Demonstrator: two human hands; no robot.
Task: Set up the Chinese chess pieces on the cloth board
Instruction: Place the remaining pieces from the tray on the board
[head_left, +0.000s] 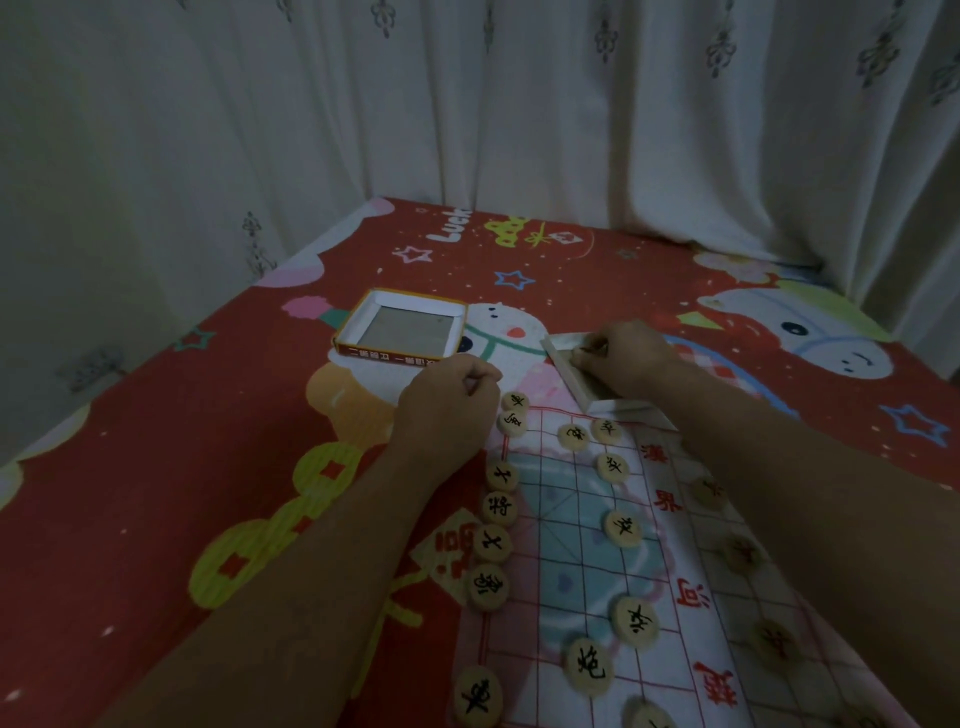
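Observation:
A pale cloth board (582, 561) with a red grid lies on the red tablecloth. Several round wooden pieces with black characters (498, 509) line its left edge, and more black pieces (621, 527) stand further in. Faint red pieces (743, 553) sit on the right half beside my right forearm. My left hand (447, 410) hovers at the board's far left corner with fingers curled; whether it holds a piece is hidden. My right hand (623, 358) reaches into the white box tray (566, 371) beyond the board, its fingers pinching something small.
An open box lid (400, 327) with yellow and red sides lies on the tablecloth (208, 467) behind my left hand. Pale curtains (467, 104) hang around the table's far and left edges.

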